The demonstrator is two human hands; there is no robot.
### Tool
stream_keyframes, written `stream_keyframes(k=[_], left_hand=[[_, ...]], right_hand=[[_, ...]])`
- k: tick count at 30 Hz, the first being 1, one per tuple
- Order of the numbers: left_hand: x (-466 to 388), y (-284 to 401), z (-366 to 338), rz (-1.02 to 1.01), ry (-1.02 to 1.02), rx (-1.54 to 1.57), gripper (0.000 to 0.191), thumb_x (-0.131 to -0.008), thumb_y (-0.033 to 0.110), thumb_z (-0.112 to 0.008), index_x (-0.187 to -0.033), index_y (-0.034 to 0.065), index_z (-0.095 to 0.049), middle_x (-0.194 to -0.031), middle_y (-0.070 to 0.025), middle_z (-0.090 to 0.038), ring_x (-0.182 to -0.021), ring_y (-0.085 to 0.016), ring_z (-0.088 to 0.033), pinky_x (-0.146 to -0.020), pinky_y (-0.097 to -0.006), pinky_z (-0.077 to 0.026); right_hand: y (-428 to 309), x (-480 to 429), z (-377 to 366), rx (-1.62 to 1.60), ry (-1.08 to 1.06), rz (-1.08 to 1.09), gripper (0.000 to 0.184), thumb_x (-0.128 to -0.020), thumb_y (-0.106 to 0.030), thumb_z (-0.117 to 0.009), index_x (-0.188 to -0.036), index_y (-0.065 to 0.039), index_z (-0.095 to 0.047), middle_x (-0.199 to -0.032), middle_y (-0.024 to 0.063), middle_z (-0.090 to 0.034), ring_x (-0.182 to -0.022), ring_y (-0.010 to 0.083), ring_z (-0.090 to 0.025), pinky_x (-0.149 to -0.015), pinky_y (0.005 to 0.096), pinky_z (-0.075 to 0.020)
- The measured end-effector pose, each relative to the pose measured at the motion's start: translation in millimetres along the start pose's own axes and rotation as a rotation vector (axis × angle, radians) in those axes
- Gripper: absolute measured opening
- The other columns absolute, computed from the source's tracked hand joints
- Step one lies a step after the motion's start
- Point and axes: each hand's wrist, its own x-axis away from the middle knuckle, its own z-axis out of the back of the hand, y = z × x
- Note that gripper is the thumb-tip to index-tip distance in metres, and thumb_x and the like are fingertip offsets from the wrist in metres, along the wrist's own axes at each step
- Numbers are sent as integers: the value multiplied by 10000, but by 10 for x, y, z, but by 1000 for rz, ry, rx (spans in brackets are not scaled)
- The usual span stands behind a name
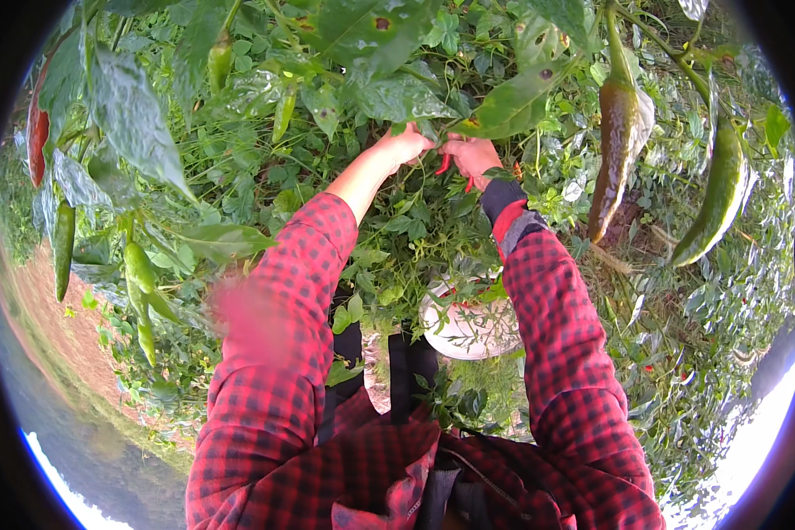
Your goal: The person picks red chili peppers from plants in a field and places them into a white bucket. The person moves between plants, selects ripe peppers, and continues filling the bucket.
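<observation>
Both my arms reach forward into dense chili pepper plants. My right hand (474,159) is shut around red chili peppers (444,163), whose tips stick out below the fingers. My left hand (407,144) is close beside it, just to the left, with its fingers bent among the leaves. A drooping pepper leaf (397,99) hangs at the fingertips, and what the left fingers touch is hidden. Under my right forearm stands a white bucket (470,331), partly covered by thin leafy stems. Some red shows inside its rim.
Near the camera hang a brownish pepper (615,152) and a large green pepper (715,199) on the right. Green peppers (139,271) and a red pepper (37,142) hang on the left. Bare brown soil (73,318) lies beyond the plants at left.
</observation>
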Motion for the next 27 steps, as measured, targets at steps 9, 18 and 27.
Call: stream_keyframes(k=[9, 18, 27], left_hand=[[287, 282, -180, 65, 157, -384, 749, -766, 397, -627, -1290, -16, -286, -1193, -271, -501, -1125, -343, -496, -956, -377, -374], [302, 430, -152, -20, 188, -431, 391, -789, 308, -630, -1059, 28, -598, -1068, -190, -611, -1023, -306, -577, -888, -362, -428], [928, 562, -203, -693, 510, -667, 216, -816, 122, -581, -1011, 48, -637, -1041, -114, -626, -988, -267, -560, -883, -345, -432]], right_hand=[[109, -31, 91, 545, 270, 623, 246, -714, -151, -641, -932, -40, -617, -795, 141, -646, -681, 291, -619, -625, 360, -481], [83, 55, 179, 34, 227, 543, 183, -813, -113, -587, -945, 9, -621, -751, 69, -641, -573, 122, -569, -524, 265, -455], [-427, 1874, 531, -596, -545, 192, 168, -879, -178, -556, -934, -19, -568, -745, 75, -597, -410, 27, -366, -376, 167, -295]])
